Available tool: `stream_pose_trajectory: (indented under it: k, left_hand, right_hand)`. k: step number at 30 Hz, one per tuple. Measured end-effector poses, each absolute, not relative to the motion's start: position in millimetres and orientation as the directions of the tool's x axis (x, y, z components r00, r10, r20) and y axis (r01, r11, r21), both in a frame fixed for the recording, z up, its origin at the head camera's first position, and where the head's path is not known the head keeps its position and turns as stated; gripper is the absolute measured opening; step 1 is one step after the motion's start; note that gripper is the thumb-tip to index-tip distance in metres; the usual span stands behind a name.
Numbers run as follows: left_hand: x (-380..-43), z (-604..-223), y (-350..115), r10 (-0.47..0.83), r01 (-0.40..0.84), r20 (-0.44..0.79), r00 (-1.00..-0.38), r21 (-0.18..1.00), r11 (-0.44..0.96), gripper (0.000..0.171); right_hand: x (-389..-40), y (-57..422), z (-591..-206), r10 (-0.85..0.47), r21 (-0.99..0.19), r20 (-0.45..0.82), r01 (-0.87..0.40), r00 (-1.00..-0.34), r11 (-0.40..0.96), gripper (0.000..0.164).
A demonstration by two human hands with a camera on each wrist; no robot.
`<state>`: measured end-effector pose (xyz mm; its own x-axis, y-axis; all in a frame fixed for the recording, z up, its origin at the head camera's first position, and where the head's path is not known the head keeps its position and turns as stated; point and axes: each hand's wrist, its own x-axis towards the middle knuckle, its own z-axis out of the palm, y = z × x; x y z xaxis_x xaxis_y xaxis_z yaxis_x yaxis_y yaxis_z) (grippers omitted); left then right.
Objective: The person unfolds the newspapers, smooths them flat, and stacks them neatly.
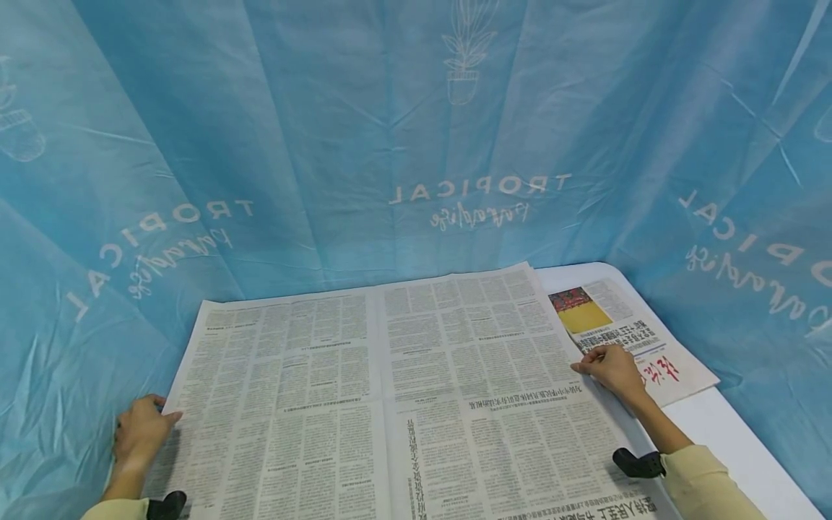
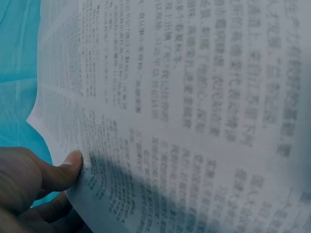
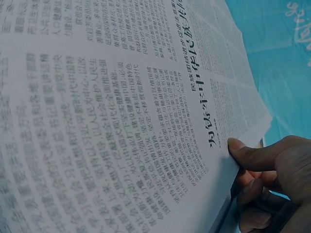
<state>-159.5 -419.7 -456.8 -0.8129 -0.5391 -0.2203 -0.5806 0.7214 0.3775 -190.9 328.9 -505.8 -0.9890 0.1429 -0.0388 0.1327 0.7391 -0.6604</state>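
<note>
Fingers [image 3: 252, 189] pinching opposite edges, left hand [image 1: 139, 435] and right hand [image 1: 614, 371] hold one spread newspaper [image 1: 312, 404]; one folded newspaper [image 1: 690, 367] lies right of it, mirrored "TROPICAL Paradise" curtain [image 1: 325, 144] behind.

A: How is the newspaper [image 1: 299, 404] finished?
B: Thin, matt paper is seen, smooth apart from its centre fold.
A: And the curtain [image 1: 312, 144]?
B: Plastic-like sheeting is seen, creased, softly glossy where light is caught.
A: And the counter [image 1: 711, 426]?
B: A smooth surface is shown; matt cloth is seen in the sleeve [image 1: 705, 480].
</note>
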Motion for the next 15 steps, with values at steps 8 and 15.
stream_pose_trajectory:
  k: [8, 15]
  left_hand:
    - [-155.9, -458.0, -418.3, -0.516, -0.537, -0.167, -0.84, 0.39, 0.748, 0.041]
    - [-155.6, -461.7, -418.4, -0.515, -0.53, -0.152, -0.844, 0.394, 0.751, 0.049]
  right_hand:
    - [-189.5, 327.3, -505.6, 0.144, -0.665, -0.024, 0.123, -0.989, 0.737, 0.023]
    - [-188.7, 326.2, -504.8, 0.143, -0.656, -0.01, 0.115, -0.99, 0.746, 0.023]
